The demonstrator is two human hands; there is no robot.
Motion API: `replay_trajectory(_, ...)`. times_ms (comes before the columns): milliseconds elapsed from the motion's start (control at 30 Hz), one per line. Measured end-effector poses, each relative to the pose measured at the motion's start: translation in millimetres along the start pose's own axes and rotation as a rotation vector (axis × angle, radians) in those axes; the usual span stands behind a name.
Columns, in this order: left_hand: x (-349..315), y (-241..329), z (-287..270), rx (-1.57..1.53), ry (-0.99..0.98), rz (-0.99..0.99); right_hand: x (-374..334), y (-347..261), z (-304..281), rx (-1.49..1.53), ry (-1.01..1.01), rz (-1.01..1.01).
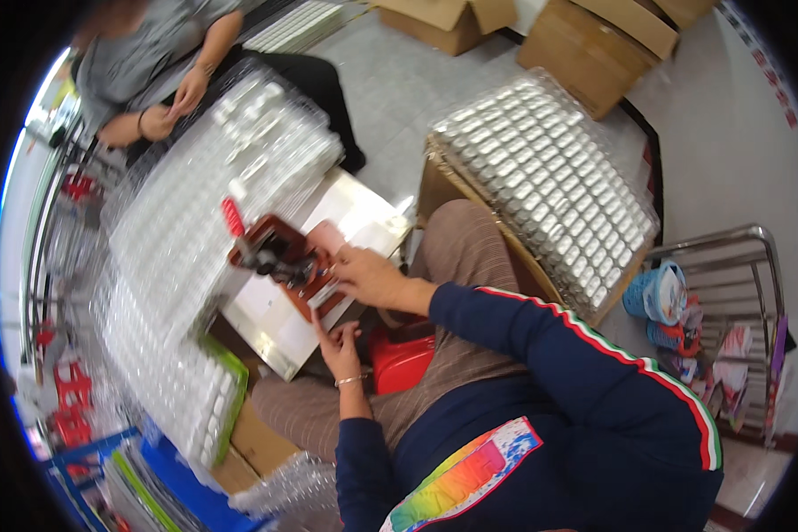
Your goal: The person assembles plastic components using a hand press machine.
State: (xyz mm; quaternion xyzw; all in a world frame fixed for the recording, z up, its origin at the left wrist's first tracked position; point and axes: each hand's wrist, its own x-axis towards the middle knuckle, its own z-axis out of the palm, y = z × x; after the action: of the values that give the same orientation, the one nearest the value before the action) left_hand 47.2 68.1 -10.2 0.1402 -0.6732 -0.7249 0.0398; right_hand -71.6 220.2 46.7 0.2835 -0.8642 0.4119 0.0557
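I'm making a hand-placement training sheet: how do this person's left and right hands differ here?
The left hand points its index finger toward the red-brown clamp fixture; the right hand has its fingers bent inward. The left wears a bracelet; the right shows none. In the picture, the left sits lower than the right. Both are bare and close to the fixture.

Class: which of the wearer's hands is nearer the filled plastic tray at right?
Right: the right hand, at the clamp fixture, is left of the tray; the left hand is farther left and lower.
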Motion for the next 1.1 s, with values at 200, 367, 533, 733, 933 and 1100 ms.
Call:
replay_trajectory(200, 1, 1, 4, 0.011, -0.046, 0.003, 13, 10, -20, 0.068, -0.044, 0.083)
replay_trajectory(367, 1, 7, 2, 0.046, -0.042, -0.031, 15, 68, -97, 0.236, 0.002, 0.382)
replay_trajectory(533, -1, 4, 1, 0.086, -0.022, -0.013, -25, 162, -232, 0.254, 0.566, 0.871)
replay_trajectory(733, -1, 7, 10, 0.162, 0.025, -0.002, -127, 303, -345, -0.243, 0.990, 0.884)
replay_trajectory(933, -4, -2, 8, 0.268, 0.067, 0.004, -144, 340, -378, -0.587, 0.955, 1.046)
replay_trajectory(1100, -3, -4, 11, 0.308, 0.063, 0.002, -145, 350, -385, -0.803, 0.852, 1.047)
